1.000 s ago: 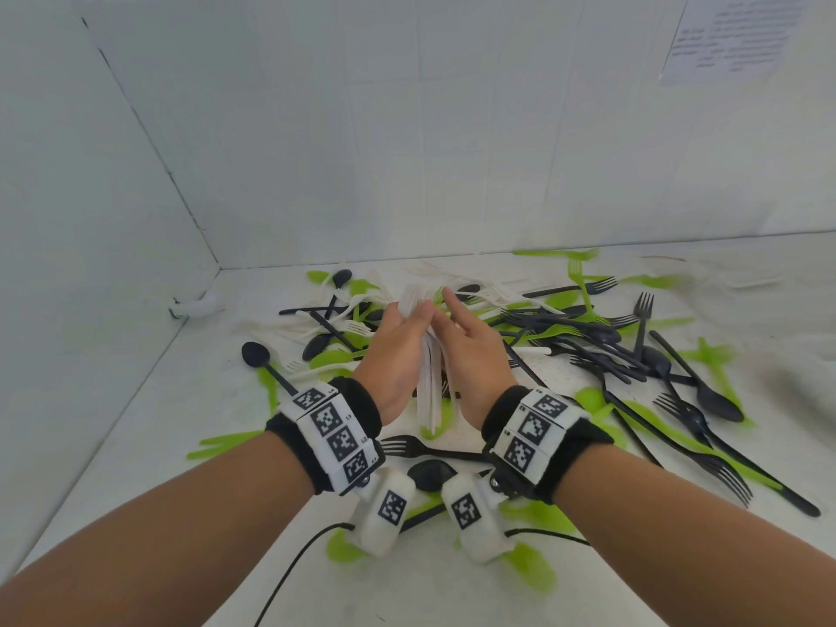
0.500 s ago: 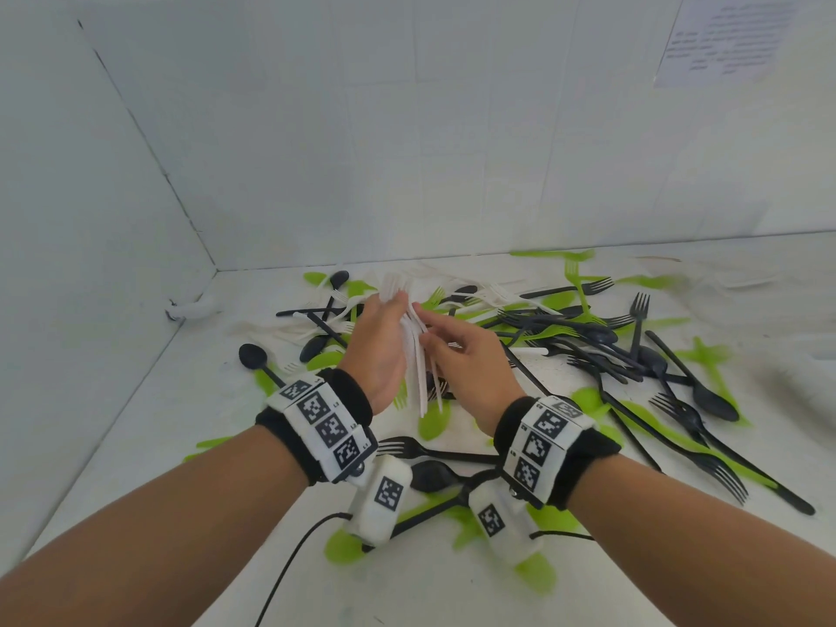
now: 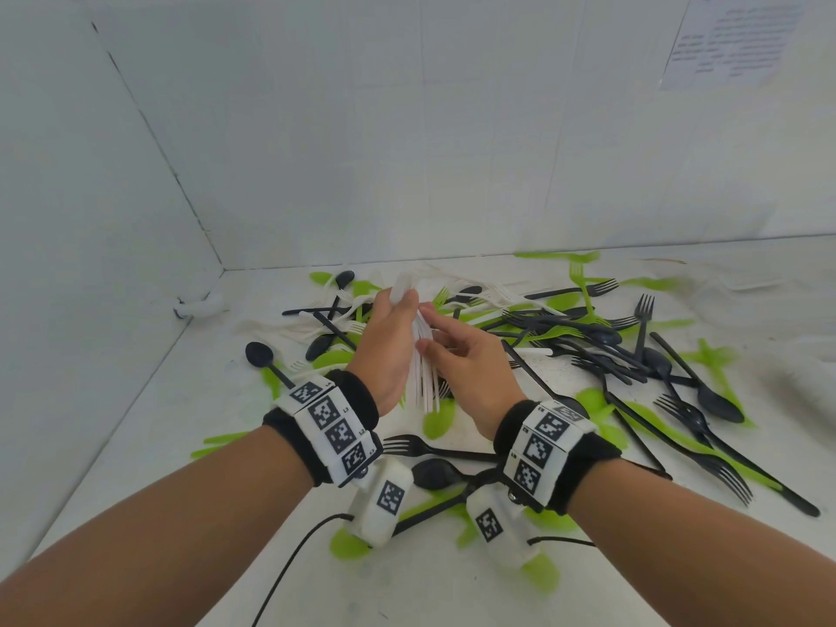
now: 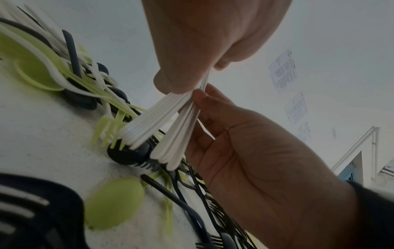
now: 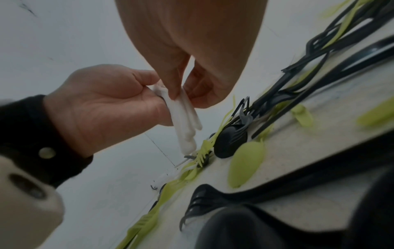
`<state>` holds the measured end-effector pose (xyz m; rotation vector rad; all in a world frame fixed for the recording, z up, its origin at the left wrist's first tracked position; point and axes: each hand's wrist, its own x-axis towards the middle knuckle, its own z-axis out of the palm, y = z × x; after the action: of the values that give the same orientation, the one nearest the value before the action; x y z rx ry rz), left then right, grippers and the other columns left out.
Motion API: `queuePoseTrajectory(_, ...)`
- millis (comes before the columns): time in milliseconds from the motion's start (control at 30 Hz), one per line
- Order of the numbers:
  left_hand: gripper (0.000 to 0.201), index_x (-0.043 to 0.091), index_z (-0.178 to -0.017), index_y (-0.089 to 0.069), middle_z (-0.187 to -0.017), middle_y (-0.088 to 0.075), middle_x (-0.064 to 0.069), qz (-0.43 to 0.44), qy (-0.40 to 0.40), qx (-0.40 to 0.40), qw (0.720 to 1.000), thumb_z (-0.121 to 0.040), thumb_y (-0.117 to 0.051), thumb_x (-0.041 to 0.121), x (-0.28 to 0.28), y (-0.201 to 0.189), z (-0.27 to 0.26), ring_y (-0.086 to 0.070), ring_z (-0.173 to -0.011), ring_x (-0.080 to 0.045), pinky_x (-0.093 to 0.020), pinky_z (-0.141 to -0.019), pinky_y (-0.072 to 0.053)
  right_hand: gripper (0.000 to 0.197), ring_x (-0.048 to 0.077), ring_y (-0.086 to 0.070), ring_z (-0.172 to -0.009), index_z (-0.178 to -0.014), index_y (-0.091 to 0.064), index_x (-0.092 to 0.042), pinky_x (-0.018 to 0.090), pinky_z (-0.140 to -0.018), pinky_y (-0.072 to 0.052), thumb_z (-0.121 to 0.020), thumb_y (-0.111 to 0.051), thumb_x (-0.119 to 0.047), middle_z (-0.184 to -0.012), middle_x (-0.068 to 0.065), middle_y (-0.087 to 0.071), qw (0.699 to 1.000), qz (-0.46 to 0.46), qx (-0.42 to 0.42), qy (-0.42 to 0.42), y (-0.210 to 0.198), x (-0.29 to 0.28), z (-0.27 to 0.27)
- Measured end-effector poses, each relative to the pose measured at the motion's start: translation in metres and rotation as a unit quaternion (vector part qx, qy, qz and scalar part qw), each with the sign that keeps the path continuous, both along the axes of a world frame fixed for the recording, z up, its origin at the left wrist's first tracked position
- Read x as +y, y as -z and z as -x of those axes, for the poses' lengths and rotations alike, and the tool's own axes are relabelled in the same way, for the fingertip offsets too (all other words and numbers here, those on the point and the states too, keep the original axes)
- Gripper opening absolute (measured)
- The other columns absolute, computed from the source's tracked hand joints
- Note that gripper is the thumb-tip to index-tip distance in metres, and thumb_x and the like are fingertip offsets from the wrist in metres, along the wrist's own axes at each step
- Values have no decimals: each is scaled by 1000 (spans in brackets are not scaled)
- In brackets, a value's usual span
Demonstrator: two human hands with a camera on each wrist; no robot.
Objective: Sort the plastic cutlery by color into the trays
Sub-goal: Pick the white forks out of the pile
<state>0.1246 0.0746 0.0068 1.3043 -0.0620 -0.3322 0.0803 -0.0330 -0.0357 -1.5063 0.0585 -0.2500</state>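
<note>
1. Left hand (image 3: 390, 343) grips the bundle of white plastic cutlery handles (image 3: 424, 373) upright, fingers curled round it. Since a second ago the bundle has shifted slightly left and the right hand (image 3: 470, 355) has gone from flat against it to fingertips pinching near the top. Left wrist view: handles fan into two groups, not yet squared.
2. Read: whites still being gathered and aligned, nothing deposited. No trays in any view, so I can't tell where the drop-off is.
3. Left of the hands: white side wall (image 3: 90, 219), counter (image 3: 135, 423) with one black plastic spoon (image 3: 260, 357) and a few green pieces. Most open room on that side.
4. Under and behind the hands: mixed pile of black, green and white cutlery (image 3: 520, 319); bundle tips hang just above it, could snag.
5. Right of the hands: dense black plastic forks and spoons (image 3: 656, 368) over green ones. Little bare counter.
</note>
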Motion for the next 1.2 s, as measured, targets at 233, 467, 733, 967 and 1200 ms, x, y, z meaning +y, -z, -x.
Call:
queuePoseTrajectory(233,45,23,-138,-41,-135,-55,-14,59,10,65,996,-103,-50,49,-1,-3,2,-58,-126,-27,-49,-108,-48,39,6,-69,-102,-129,-70,-26,33,-101,-54,-96,-68,-7,-118,-16,-73,998,48,-16,21,2,1,2)
queuePoseTrajectory(467,13,11,-112,-44,-97,-64,-14,57,-49,31,997,-103,-52,13,1,-1,-3,-65,-91,-27,-43,-83,-59,38,13,-49,-113,-137,-63,-35,23,-103,-39,-103,-55,-19,-108,-8,-58,989,140,-26,-26,-5,10,5)
queuePoseTrajectory(733,16,12,-119,-50,-121,-69,-21,71,-6,39,997,-103,-45,11,12,-15,1,-61,-120,-29,-41,-86,-51,30,19,-70,-96,-124,-60,-15,45,-97,-54,-104,-55,-38,-105,4,-72,978,-64,152,-131,-11,7,10)
queuePoseTrajectory(967,21,13,-117,-68,-104,-65,2,-123,36,-107,986,-96,-66,11,39,-14,-5,-59,-90,-12,-28,-87,-46,21,4,-66,-89,-113,-73,-26,28,-85,-51,-95,-70,-36,-101,-11,-73,949,301,29,-87,-33,-52,8)
queuePoseTrajectory(1200,22,25,-116,-60,-107,-67,10,-414,70,-351,837,-95,-68,23,22,-10,15,-64,-94,-9,-25,-82,-54,28,17,-54,-108,-125,-66,-38,35,-94,-44,-97,-64,-41,-113,-9,-60,824,561,-48,-54,-52,-115,16)
